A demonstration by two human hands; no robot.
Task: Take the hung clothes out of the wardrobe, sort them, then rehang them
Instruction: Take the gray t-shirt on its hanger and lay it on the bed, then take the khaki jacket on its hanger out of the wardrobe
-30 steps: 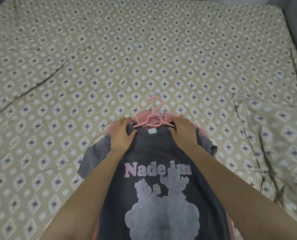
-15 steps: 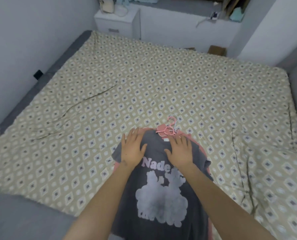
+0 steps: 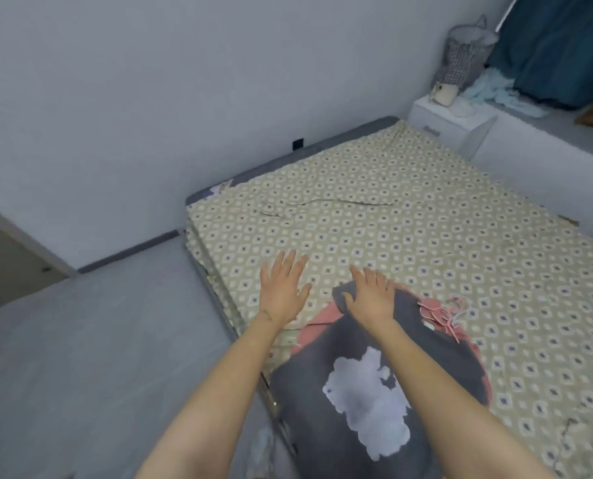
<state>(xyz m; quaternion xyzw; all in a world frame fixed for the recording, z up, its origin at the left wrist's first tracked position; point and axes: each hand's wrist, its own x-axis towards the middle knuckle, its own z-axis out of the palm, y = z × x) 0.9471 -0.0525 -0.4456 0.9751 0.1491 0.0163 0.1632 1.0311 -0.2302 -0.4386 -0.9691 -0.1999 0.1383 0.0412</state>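
Observation:
A dark grey T-shirt (image 3: 329, 368) with a pale print lies on the patterned bed (image 3: 409, 229), on top of a pink garment (image 3: 317, 321). Pink hangers (image 3: 443, 314) stick out at the collar end. My right hand (image 3: 369, 297) lies flat with spread fingers on the shirt's left sleeve. My left hand (image 3: 281, 288) is spread open with straight fingers over the sheet, just left of the clothes; I cannot tell whether it touches the sheet.
The bed's near-left corner (image 3: 198, 216) meets a grey floor (image 3: 80, 340). A white nightstand (image 3: 450, 119) with a grey basket (image 3: 464, 60) stands at the far end, beside a blue curtain (image 3: 558, 43). A white wall runs along the left.
The view has swung left. Both hands moved from the shirt's shoulders and chest; the left hand is now off the shirt over the sheet, and the right is on the sleeve.

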